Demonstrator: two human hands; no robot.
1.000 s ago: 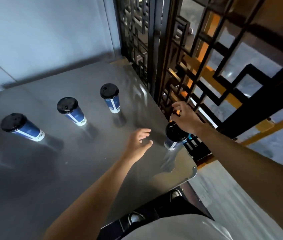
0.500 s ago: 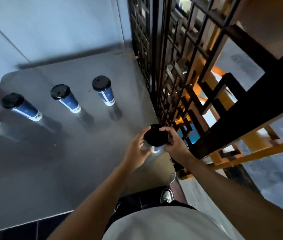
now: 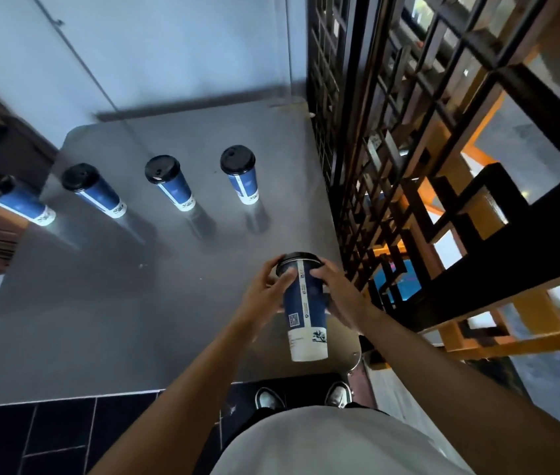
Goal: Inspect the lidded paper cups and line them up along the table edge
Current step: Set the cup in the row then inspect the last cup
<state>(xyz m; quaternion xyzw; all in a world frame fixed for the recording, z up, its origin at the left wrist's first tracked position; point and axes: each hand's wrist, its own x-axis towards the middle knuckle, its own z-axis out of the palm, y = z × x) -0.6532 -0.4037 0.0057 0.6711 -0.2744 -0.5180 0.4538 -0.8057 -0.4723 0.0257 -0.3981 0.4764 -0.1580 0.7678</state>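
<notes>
Both hands hold one blue paper cup (image 3: pixel 304 313) with a black lid above the near right corner of the grey table (image 3: pixel 107 303). The cup is lifted and tilted, lid away from me, white base toward me. My left hand (image 3: pixel 264 296) grips its upper left side and my right hand (image 3: pixel 338 293) grips its upper right side, near the lid. Several matching lidded cups stand in a row across the table's middle: the right cup (image 3: pixel 240 174), the middle cup (image 3: pixel 169 183), another cup (image 3: pixel 95 192) and the leftmost cup (image 3: pixel 14 200) at the table's left edge.
A black lattice screen (image 3: pixel 391 149) runs along the table's right side, close to my right hand. A pale wall (image 3: pixel 151 46) stands behind the table. Dark floor tiles (image 3: pixel 49 437) and my shoes (image 3: pixel 270 399) lie below the near edge.
The cup at the near right corner was lifted from the table with both hands and tilted so its side faces me. The view shifted left, showing more of the row.
</notes>
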